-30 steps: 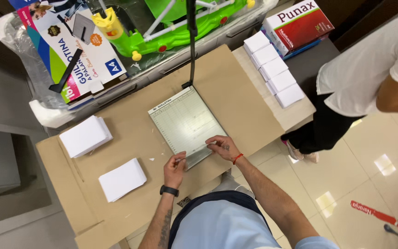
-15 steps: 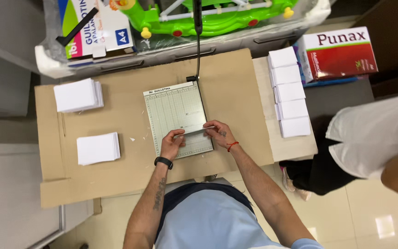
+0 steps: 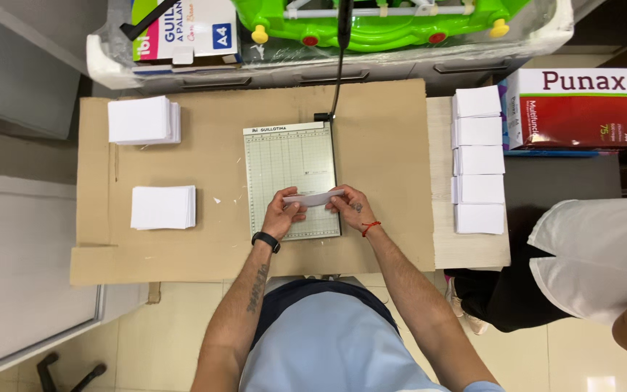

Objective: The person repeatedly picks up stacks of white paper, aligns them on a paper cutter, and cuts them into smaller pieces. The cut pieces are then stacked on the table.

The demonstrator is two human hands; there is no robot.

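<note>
Both hands hold a small white stack of paper slips (image 3: 313, 197) just above the lower part of a pale green gridded paper cutter (image 3: 289, 160). My left hand (image 3: 283, 211), with a black wristband, grips the slips' left end. My right hand (image 3: 350, 207), with a red string at the wrist, grips the right end. The cutter's black lever arm (image 3: 340, 51) stands raised at its top right corner. The cutter rests on a brown cardboard sheet (image 3: 205, 239) that covers the table.
Two white paper stacks (image 3: 143, 120) (image 3: 162, 207) lie on the cardboard's left side. Several white stacks (image 3: 477, 160) line the right edge. A red and white paper ream box (image 3: 571, 109) sits far right. Another person in a white shirt (image 3: 604, 254) stands at the right.
The view has swung so the table now sits square. My hands have gathered the slips off the cutter bed and lifted them between both hands.
</note>
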